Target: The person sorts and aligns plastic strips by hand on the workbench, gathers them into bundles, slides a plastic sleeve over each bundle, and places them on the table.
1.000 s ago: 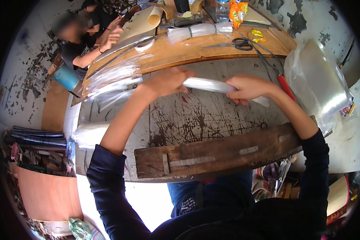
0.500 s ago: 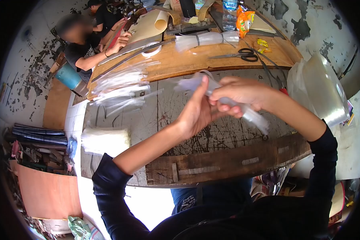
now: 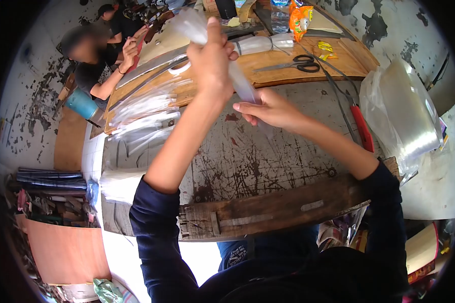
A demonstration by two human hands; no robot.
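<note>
A bundle of clear plastic strips slants over the far part of the scratched table, held in both my hands. My left hand is wrapped round its upper part, with the strip ends fanning out above the fist. My right hand closes on the lower end, fingers curled and thumb toward the left. To the left, loose clear strips lie spread out. Behind my hands, a tied bundle of strips rests on the wooden board, near black-handled scissors.
A red-handled tool and a large roll of clear plastic are on the right. Another strip stack sits at left. A water bottle and orange packet stand behind. Two people work at far left.
My left hand has moved up and away, still round the bundle. My right hand has shifted slightly down to its lower end. The bundle now stands steeper, and my hands are farther apart.
</note>
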